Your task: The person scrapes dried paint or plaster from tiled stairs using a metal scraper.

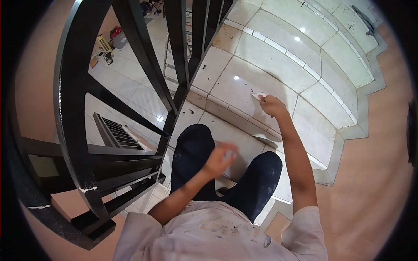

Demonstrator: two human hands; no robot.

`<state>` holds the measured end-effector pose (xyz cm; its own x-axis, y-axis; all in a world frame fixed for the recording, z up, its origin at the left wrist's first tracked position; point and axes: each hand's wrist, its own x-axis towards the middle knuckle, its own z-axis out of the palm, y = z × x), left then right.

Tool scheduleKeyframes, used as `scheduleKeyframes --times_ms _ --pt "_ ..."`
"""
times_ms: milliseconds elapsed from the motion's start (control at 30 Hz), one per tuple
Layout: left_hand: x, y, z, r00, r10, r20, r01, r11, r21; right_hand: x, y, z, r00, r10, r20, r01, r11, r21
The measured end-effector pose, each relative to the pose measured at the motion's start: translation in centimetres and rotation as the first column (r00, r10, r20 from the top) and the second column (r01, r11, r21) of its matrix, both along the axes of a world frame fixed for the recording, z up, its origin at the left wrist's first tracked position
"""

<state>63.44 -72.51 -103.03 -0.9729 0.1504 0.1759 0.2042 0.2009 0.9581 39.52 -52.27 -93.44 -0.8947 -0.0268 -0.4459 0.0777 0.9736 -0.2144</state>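
Note:
Stretched out ahead, my right hand (273,106) is closed on a small white flat piece (257,95) with a straight edge. The piece lies at or just above the tiled stair tread (237,80); whether it is a scraper or a folded sheet I cannot make out. Small dark specks dot the tile around it. My left hand (221,160) hovers over the space between my knees, its fingers smeared by motion, and no object shows in it.
A black metal railing (146,56) runs along the left side of the stairs. Further steps (283,56) climb ahead, bordered by a wall (370,174) on the right. Below, a ladder (172,61) and tools (104,45) are on the lower floor.

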Motion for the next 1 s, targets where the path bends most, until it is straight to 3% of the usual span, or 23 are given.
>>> scheduleKeyframes --times_ms 100,133,200,233,300,333,400,433,500,533,600,800,1000 --pt "-9.2 2.4 -1.2 0.836 0.434 -0.336 -0.504 0.849 -0.156 0.5 1.2 -1.1 0.994 0.065 -0.085 -0.058 0.994 0.089" --pt "-10.8 3.0 -2.6 0.839 0.431 -0.333 -0.499 0.853 -0.153 0.3 1.3 -0.8 0.995 0.060 -0.084 -0.052 0.994 0.093" --pt "-13.1 4.5 -6.0 0.707 0.705 -0.055 -0.705 0.698 -0.125 0.1 1.5 0.0 0.996 0.069 0.065 -0.074 0.995 0.072" --pt "-13.2 6.0 -7.2 0.712 0.700 -0.051 -0.700 0.703 -0.123 -0.2 1.7 0.3 0.996 0.062 0.066 -0.067 0.995 0.076" --pt "-10.6 9.2 -10.0 0.701 0.691 0.175 -0.506 0.656 -0.560 -0.3 2.3 -0.1 0.995 0.007 0.099 0.003 0.994 -0.108" --pt "-8.6 9.6 -12.2 0.702 0.688 0.183 -0.498 0.658 -0.565 -0.2 2.9 -0.8 0.994 0.004 0.110 0.008 0.994 -0.107" --pt "-6.0 9.4 -15.8 0.860 0.452 -0.238 -0.467 0.507 -0.724 -0.1 4.4 -2.5 0.984 0.163 -0.073 -0.172 0.975 -0.139" --pt "-6.3 9.6 -16.0 0.861 0.456 -0.224 -0.460 0.509 -0.728 0.2 4.8 -3.0 0.984 0.168 -0.059 -0.174 0.975 -0.136" --pt "-6.7 9.4 -15.4 0.903 0.376 -0.210 -0.405 0.578 -0.708 1.7 4.8 -2.7 0.963 0.159 -0.218 -0.183 0.979 -0.094" --pt "-6.7 9.8 -15.7 0.900 0.382 -0.210 -0.403 0.546 -0.734 2.3 4.5 -2.1 0.970 0.152 -0.191 -0.172 0.981 -0.093" --pt "-6.8 9.9 -15.9 0.904 0.385 -0.186 -0.386 0.546 -0.744 1.9 3.1 -0.5 0.980 0.153 -0.125 -0.144 0.986 0.079" --pt "-6.8 10.3 -16.6 0.916 0.386 -0.113 -0.332 0.569 -0.752 -0.9 0.5 -1.3 0.955 0.196 -0.221 -0.178 0.979 0.099" --pt "-6.8 10.1 -17.0 0.921 0.383 -0.076 -0.302 0.577 -0.759 -1.2 1.3 0.8 0.975 0.207 -0.084 -0.191 0.967 0.170"
